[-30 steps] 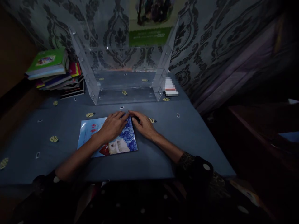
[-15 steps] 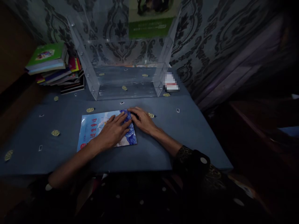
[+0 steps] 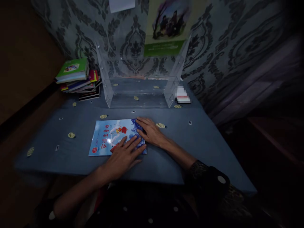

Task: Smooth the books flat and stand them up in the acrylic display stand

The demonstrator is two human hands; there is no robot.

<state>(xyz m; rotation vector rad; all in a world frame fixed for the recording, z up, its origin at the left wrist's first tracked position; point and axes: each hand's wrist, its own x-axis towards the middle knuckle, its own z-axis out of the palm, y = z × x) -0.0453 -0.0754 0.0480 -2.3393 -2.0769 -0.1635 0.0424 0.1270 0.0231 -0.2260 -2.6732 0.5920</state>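
A thin blue picture book (image 3: 109,136) with red characters on its cover lies flat on the blue-grey tablecloth (image 3: 190,142). My left hand (image 3: 124,156) rests palm down over the book's near right corner, fingers stretched out. My right hand (image 3: 149,131) lies on the book's right edge with its fingers flat and slightly spread. Neither hand grips anything.
A clear acrylic shelf (image 3: 140,79) stands at the back against the patterned wall. A stack of books (image 3: 77,79) sits at the back left. A small white packet (image 3: 182,95) lies right of the shelf. A poster (image 3: 168,28) hangs above.
My left hand slid back from the book's far edge to its near right corner, uncovering the cover. The right hand stayed at the right edge. The view shifted.
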